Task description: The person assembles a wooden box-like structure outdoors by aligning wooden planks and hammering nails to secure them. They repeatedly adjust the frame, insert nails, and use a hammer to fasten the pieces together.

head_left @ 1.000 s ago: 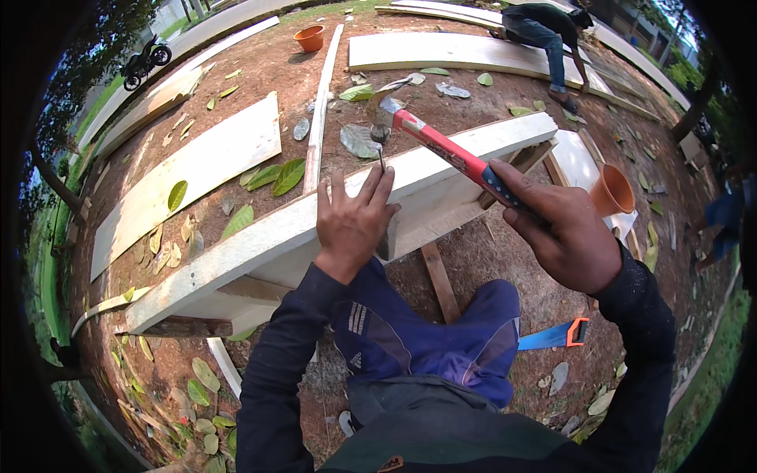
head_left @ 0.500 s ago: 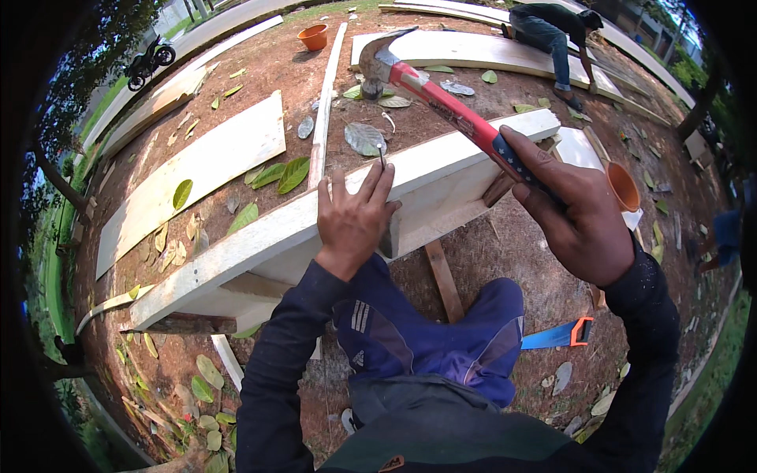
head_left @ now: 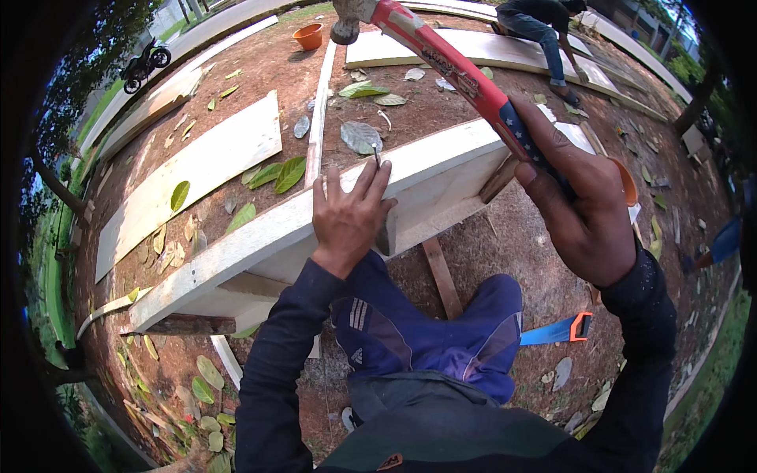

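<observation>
Left hand [head_left: 347, 217] pinches nail [head_left: 376, 155] upright on white plank [head_left: 260, 236] edge. Right hand [head_left: 583, 209] fisted around hammer [head_left: 441, 59], raised high; head partly cut off at the frame top.

Outdoor carpentry yard, probably a building site: white boards [head_left: 189, 169] on bare leaf-strewn dirt [head_left: 505, 236], grass verge.

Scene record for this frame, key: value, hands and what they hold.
left hand: pinches a nail upright on the white board
right hand: grips a red-handled hammer, raised, head at the top edge
board: long, lying slantwise in front of the knees
ground: brown soil, fallen leaves, more white boards
saw: blue blade, orange handle, on the soil
other person: working at the top
</observation>
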Action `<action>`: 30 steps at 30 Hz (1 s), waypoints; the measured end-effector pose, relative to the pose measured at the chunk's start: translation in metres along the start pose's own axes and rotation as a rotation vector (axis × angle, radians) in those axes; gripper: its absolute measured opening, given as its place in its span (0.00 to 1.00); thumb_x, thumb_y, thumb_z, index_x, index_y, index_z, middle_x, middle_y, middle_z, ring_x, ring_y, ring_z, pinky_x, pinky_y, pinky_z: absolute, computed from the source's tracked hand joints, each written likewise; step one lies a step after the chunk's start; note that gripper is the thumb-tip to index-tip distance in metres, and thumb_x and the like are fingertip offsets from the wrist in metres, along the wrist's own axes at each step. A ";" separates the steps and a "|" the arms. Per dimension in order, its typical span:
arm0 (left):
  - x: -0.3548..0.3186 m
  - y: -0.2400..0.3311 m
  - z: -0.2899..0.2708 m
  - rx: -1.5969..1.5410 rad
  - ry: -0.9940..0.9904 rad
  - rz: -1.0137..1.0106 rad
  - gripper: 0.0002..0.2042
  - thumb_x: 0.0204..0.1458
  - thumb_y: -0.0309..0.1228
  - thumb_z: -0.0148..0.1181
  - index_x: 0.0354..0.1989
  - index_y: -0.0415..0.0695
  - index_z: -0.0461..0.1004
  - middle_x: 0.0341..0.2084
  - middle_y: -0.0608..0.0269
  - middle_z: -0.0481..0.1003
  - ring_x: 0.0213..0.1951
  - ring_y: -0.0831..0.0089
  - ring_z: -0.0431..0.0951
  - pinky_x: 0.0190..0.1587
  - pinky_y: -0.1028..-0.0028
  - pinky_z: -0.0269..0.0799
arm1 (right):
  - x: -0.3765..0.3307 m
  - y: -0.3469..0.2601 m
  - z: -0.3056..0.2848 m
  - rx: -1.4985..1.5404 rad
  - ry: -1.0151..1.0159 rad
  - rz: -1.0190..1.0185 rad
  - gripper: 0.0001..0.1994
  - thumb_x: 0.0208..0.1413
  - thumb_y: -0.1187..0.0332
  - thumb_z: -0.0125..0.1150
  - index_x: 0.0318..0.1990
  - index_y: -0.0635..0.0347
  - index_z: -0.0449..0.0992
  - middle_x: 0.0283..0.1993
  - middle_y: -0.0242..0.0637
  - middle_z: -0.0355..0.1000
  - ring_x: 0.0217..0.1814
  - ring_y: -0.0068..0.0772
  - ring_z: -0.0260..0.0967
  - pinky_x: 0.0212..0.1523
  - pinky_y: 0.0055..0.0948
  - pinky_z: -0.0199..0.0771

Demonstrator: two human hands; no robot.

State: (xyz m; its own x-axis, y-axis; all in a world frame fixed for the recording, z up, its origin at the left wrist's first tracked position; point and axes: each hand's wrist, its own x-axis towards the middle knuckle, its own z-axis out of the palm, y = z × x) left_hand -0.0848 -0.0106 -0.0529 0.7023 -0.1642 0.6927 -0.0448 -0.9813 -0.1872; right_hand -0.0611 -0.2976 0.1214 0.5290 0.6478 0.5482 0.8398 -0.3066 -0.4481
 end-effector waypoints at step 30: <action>0.002 0.004 0.001 -0.244 0.104 -0.087 0.31 0.36 0.41 0.83 0.39 0.42 0.65 0.38 0.54 0.67 0.37 0.53 0.70 0.41 0.58 0.69 | -0.024 0.024 0.009 -0.109 -0.313 0.072 0.29 0.64 0.75 0.62 0.73 0.63 0.66 0.38 0.58 0.77 0.37 0.52 0.79 0.43 0.38 0.75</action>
State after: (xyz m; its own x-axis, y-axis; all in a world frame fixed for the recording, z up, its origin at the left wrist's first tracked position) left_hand -0.0830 -0.0145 -0.0527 0.6351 -0.0749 0.7688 -0.1661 -0.9853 0.0412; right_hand -0.0550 -0.3136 0.0913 0.5384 0.7992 0.2673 0.8187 -0.4209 -0.3906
